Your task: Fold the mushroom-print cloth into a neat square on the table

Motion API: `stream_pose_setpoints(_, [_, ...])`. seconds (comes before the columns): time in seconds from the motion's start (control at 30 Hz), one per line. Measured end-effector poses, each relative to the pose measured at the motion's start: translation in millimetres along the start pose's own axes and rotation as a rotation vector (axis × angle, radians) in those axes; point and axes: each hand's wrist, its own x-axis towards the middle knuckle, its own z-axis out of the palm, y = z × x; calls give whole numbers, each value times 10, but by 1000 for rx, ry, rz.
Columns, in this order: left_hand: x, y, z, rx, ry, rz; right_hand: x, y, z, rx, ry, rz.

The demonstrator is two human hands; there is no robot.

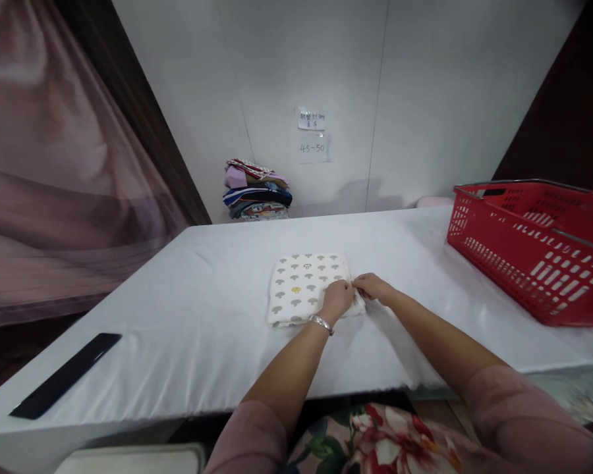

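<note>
A folded white cloth (pixel 296 283) with grey mushroom prints and one yellow one lies flat on the white-covered table (pixel 202 316). My left hand (pixel 338 297), with a silver bangle at the wrist, is closed at the cloth's right side, its fingers curled on the fabric. Just to the right, my right hand (pixel 370 287) pinches the edge of the same cloth. The two hands almost meet there. Part of the cloth's right edge is hidden behind my left hand.
A red plastic basket (pixel 499 243) stands at the table's right. Several folded fabrics (pixel 257 191) are stacked by the back wall. A black flat strip (pixel 69 375) lies at the left front. Paper signs (pixel 313 148) hang on the wall; a pink curtain (pixel 54 164) hangs left.
</note>
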Motion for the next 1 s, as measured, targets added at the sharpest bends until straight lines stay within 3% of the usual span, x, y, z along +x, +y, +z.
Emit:
stream_pose_setpoints(0.2, [11,-27,-142,-3,15,49,123,-71,33,-91,87,-30])
stream_pose_setpoints(0.4, [35,-452,-424,294,265,131,172,-32,58,-190,158,-90])
stream_pose_setpoints(0.57, [12,-750,-382,419,182,67,165,51,52,-271,197,-121])
stream_pose_setpoints(1.0, [59,-738,-400,385,114,38,464,-95,113,-595,289,-111])
